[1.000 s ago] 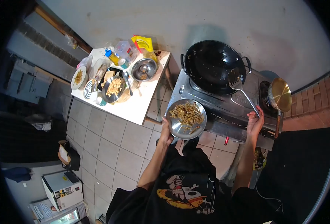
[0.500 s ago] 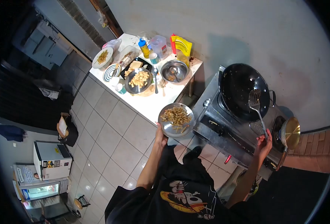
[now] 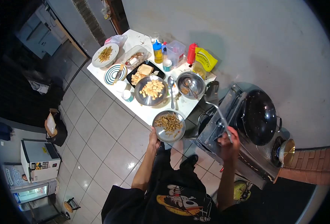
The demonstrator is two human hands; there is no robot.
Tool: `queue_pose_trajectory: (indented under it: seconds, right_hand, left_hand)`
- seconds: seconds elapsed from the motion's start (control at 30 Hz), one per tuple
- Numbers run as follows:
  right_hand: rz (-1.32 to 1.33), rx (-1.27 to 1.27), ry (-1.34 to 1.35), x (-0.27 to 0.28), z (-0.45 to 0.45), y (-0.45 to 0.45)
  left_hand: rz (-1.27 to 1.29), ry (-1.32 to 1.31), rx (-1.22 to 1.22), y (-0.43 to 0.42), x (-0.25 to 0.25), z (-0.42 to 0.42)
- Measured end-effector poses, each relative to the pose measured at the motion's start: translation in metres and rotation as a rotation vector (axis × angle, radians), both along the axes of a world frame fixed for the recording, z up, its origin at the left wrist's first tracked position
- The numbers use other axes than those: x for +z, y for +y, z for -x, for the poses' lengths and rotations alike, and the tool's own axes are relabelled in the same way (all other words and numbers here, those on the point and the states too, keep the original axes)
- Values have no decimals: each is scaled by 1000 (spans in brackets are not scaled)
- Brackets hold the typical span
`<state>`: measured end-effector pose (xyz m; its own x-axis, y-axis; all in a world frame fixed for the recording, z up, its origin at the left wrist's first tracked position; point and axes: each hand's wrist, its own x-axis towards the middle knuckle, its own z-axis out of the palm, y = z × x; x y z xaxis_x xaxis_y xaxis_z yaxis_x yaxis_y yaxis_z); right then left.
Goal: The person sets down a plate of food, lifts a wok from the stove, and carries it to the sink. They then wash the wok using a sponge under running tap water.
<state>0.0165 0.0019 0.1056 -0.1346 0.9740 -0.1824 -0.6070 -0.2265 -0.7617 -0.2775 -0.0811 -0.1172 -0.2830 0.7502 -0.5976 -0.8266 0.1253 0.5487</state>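
Note:
My left hand (image 3: pixel 154 139) grips the rim of a round metal plate (image 3: pixel 158 135) that holds browned, cooked strips of food (image 3: pixel 168 124). The plate is at the front edge of the white table (image 3: pixel 135 109). My right hand (image 3: pixel 230 139) is closed round the handle of a metal spatula (image 3: pixel 222 116), whose slotted blade points up towards the metal bowl's side of the table. To the right, the black wok (image 3: pixel 260 117) sits on the stove (image 3: pixel 232 151), apart from the spatula.
The table bears a pan of pale cubes (image 3: pixel 152 90), a metal bowl (image 3: pixel 190 85), a black tray (image 3: pixel 158 71), a striped plate (image 3: pixel 115 74), bottles and a yellow bag (image 3: pixel 206 59). A brass-coloured pot (image 3: pixel 286 152) stands right of the wok.
The view has turned, so the table appears nearer the middle and the wok further right. My right hand has moved the spatula left, away from the wok. The plate is closer to the table.

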Motion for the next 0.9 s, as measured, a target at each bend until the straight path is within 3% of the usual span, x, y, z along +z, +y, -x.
queue_pose_trajectory:
  seconds: [0.07,0.2,0.27,0.47,0.53,0.6,0.67,0.73,0.9]
  right_hand:
    - [-163,-18,-617,-20,48,8]
    - [-130,91,-467,-74,106,43]
    - [-17,73,-122,-98,126,61]
    - [8,140,-123,-151,148,94]
    - [40,163,-141,-158,152,100]
    - [48,173,-127,-163,156,103]
    - [25,199,-167,-167,159,106]
    - [40,197,-182,-167,160,110]
    - [-10,208,-379,-131,157,105]
  left_hand:
    - [21,-10,-12,4,-6,14]
    - [87,-21,-44,17,-11,30]
    - [85,-23,-63,23,-10,35]
    - [67,19,-190,37,8,44]
    - [73,107,-177,41,19,44]
    - [227,496,-301,40,15,47]
    - [237,545,-323,39,14,51]
    - [292,942,-471,40,9,60]
    - [222,974,-553,41,34,70]
